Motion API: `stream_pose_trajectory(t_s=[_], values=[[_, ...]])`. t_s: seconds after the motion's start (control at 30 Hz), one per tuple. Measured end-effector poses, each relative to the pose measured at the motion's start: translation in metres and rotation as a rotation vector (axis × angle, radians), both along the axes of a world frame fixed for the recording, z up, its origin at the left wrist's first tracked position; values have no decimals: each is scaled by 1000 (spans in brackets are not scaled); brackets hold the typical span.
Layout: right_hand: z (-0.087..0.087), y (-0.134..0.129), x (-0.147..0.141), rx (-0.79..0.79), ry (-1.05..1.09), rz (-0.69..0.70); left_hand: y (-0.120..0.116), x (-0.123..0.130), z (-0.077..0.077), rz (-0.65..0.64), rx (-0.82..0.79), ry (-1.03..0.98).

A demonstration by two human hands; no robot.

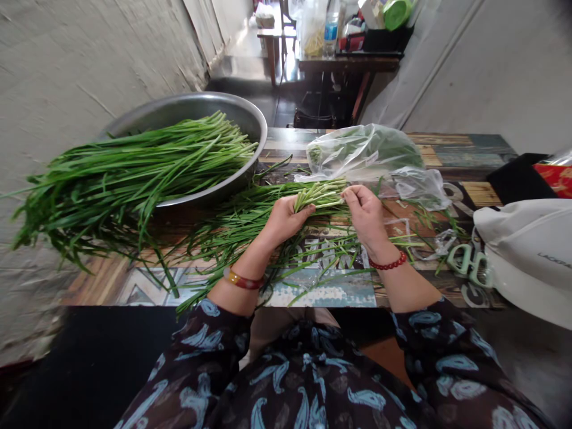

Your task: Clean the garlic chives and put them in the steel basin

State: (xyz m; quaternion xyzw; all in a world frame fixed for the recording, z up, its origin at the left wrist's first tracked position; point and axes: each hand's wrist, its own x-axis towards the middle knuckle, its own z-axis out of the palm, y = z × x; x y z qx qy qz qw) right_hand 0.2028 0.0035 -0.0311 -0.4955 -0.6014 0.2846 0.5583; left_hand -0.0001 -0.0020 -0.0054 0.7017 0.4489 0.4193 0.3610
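Note:
My left hand (288, 219) is wrapped round a bunch of green stalks (319, 195), whose pale cut ends point right. At those ends my right hand (365, 215) is pinched, thumb against fingers; what it grips is too small to make out. Long green leaves (236, 217) of the bunch trail left over the patterned table. A metal basin (257, 119) at the left holds a big heap of similar greens (147, 161), with leaves hanging over its rim. Behind my right hand lies a clear plastic bag (366, 149) with more greens inside.
Loose stalks are scattered near the table's front. Green-handled scissors (469, 262) lie at the right, beside a white cap (536, 250) and a black box (513, 179) with something red. Farther back, a second table (348, 64) bears a water bottle (330, 30). A wall stands at the left.

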Motion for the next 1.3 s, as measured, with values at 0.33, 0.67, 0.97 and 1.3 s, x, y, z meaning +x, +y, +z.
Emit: stream_pose_trajectory(t_s=[0.33, 0.67, 0.97, 1.3], values=[[16, 0, 15, 57, 86, 64, 2, -2, -5, 44, 13, -18], [10, -9, -4, 299, -653, 196, 1, -2, -5, -110, -14, -42], [14, -11, 8, 280, -740, 62, 0, 0, -2, -44, 13, -13], [31, -2, 38, 202, -360, -189, 1, -2, -1, 60, -5, -49]])
